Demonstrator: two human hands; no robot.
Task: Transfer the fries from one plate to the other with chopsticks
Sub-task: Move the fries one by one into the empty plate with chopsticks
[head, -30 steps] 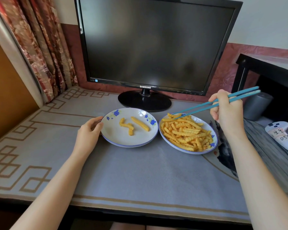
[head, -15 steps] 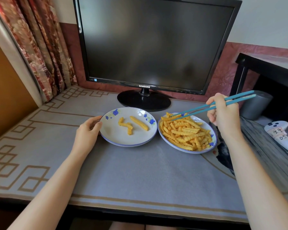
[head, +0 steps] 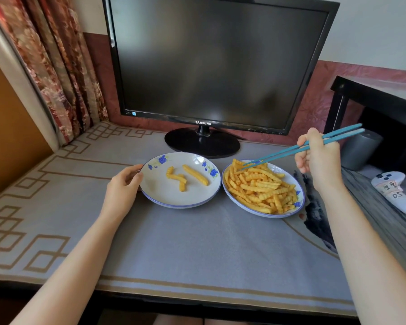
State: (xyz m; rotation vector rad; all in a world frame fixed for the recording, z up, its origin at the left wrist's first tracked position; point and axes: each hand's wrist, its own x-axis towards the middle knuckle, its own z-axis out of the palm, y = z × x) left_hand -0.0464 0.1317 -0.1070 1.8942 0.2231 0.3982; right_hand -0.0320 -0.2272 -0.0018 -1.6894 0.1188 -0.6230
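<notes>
Two white plates with blue flowers stand side by side on the grey mat. The left plate [head: 164,200] holds three crinkle fries [head: 185,178]. The right plate [head: 299,188] is heaped with several fries [head: 258,188]. My right hand [head: 319,158] grips a pair of teal chopsticks [head: 298,148], whose tips reach down onto the far left part of the heap. My left hand [head: 123,191] holds the left plate by its left rim.
A black monitor [head: 211,66] on a round stand [head: 202,143] rises just behind the plates. A white controller [head: 396,191] lies at the right, with a grey cylinder [head: 359,148] and a black table [head: 380,95] behind it. Curtains [head: 52,66] hang at the left.
My right hand has come down and slightly left, bringing the chopstick tips from just over the far edge of the heap onto it. My left hand has stayed on the left plate.
</notes>
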